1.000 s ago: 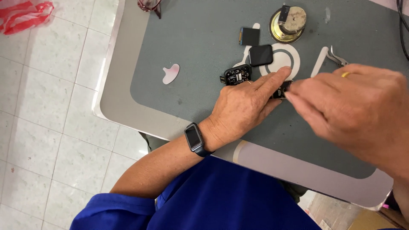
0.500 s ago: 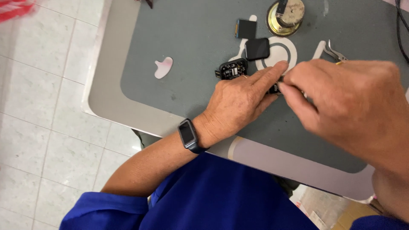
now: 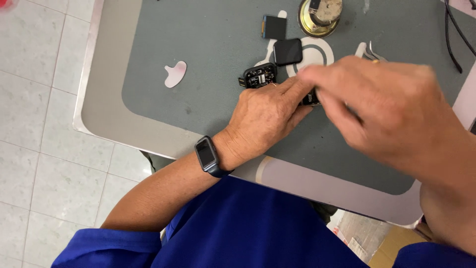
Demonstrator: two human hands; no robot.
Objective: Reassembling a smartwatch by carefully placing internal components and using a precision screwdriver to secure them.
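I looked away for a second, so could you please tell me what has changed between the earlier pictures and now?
The right hand has lifted slightly and is blurred with motion above the small dark part, which the left hand still pins to the grey mat. The opened watch case, black screen, round brass piece and pink pick lie as before.

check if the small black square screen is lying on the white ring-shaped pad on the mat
Yes, the black square screen rests on the left edge of the white ring-shaped pad, above the left hand.
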